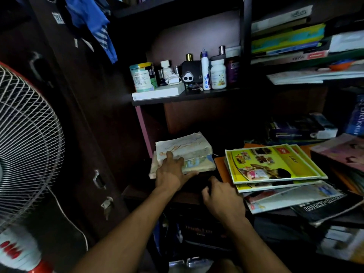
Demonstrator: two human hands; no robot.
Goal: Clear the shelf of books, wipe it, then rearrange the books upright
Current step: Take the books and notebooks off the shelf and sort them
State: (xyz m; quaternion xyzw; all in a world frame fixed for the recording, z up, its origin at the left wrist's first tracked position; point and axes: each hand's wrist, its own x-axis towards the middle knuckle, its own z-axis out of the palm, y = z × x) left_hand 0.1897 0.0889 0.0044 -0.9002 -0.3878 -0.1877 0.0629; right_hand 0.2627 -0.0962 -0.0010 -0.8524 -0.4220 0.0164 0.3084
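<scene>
A worn white book (189, 152) with a drawn cover lies flat on the dark lower shelf (189, 196), on top of another pale book. My left hand (170, 171) grips it, fingers on the cover and thumb under the front edge. To its right my right hand (220, 200) holds the left edge of a dark book whose shape is lost in shadow. A slanting pile topped by a yellow-green cookbook (275, 164) lies flat at the right of my right hand, with magazines and a black English book (325, 205) beneath.
A standing fan (25, 134) is close on the left beside a dark cupboard. The shelf above carries bottles, tins and a white box (157, 93). More flat book stacks (287, 40) fill the right shelves. Dark bags sit below the shelf.
</scene>
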